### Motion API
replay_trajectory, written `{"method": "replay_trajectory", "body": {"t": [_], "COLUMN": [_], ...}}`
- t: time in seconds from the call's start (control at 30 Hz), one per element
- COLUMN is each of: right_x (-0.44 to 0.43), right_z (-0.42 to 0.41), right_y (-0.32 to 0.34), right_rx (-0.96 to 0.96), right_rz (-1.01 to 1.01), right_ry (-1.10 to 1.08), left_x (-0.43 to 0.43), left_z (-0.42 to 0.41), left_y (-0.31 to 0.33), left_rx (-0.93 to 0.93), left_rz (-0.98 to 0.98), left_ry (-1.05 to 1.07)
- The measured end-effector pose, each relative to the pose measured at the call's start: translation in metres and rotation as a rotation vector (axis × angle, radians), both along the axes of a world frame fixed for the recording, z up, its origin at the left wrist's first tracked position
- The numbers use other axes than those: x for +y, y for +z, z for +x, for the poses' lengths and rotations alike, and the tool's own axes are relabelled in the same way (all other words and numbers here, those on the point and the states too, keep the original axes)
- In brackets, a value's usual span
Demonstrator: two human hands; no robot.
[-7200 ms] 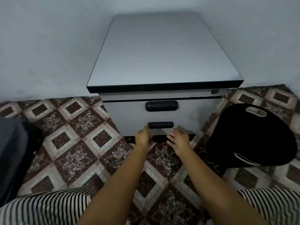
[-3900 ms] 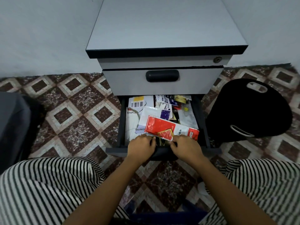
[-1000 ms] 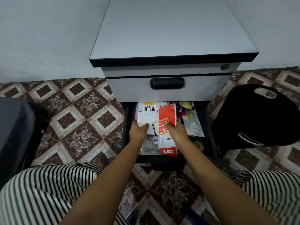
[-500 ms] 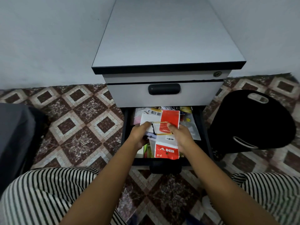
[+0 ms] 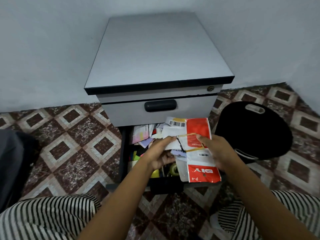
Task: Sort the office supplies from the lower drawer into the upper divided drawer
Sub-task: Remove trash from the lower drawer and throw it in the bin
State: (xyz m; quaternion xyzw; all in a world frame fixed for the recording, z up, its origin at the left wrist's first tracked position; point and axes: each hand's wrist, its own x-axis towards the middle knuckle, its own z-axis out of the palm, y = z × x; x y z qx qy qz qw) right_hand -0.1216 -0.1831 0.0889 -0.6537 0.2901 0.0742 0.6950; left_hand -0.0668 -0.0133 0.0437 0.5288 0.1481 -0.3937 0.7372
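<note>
I've lifted the rubber-banded packet bundle above the open lower drawer, 6 o'clock from the upper drawer. My left hand pinches its white edge; my right hand grips its red side.

This looks like a corner of a home or small office room; which of the two is unclear. A grey pedestal cabinet with a keyhole stands against a plain pale wall on a patterned tile floor. Its lower drawer is crammed with stationery packets.
</note>
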Motion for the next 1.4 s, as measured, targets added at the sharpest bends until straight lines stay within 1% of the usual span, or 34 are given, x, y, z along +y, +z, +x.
{"method": "replay_trajectory", "body": {"t": [0.1,0.17,0.27,0.37,0.47,0.6,0.73,0.83,0.9,1.0,1.1,1.23,1.4], "right_x": [-0.023,-0.042,-0.074,-0.108,-0.144,-0.180,-0.208,-0.225,-0.220,-0.216,-0.211,-0.197,-0.158], "right_z": [-0.009,-0.010,-0.009,-0.003,0.003,0.010,0.022,0.028,0.029,0.027,0.026,0.021,0.031], "right_y": [0.005,0.008,0.009,0.005,-0.005,-0.023,-0.044,-0.068,-0.065,-0.069,-0.074,-0.076,-0.057], "right_rx": [-0.038,-0.048,-0.031,0.008,0.062,0.121,0.144,0.152,0.199,0.205,0.194,0.181,0.160], "right_rz": [-0.056,-0.060,-0.026,0.063,0.128,0.166,0.210,0.276,0.326,0.367,0.364,0.367,0.251], "right_ry": [-0.061,-0.141,-0.276,-0.422,-0.534,-0.600,-0.711,-0.738,-0.739,-0.756,-0.750,-0.691,-0.642], "left_x": [-0.031,-0.056,-0.100,-0.142,-0.179,-0.214,-0.240,-0.247,-0.247,-0.242,-0.231,-0.211,-0.171], "left_z": [0.003,0.008,0.017,0.023,0.025,0.028,0.035,0.041,0.045,0.049,0.051,0.051,0.046], "left_y": [0.009,0.014,0.020,0.017,0.014,0.013,0.010,0.005,-0.001,-0.009,-0.017,-0.019,-0.019], "left_rx": [-0.001,-0.008,0.011,0.051,0.111,0.139,0.186,0.181,0.171,0.168,0.174,0.129,0.072], "left_rz": [-0.017,-0.025,-0.019,-0.036,-0.084,-0.117,-0.181,-0.165,-0.122,-0.059,-0.039,-0.014,0.018], "left_ry": [-0.064,-0.113,-0.181,-0.205,-0.195,-0.164,-0.082,-0.107,-0.171,-0.213,-0.194,-0.154,-0.083]}}
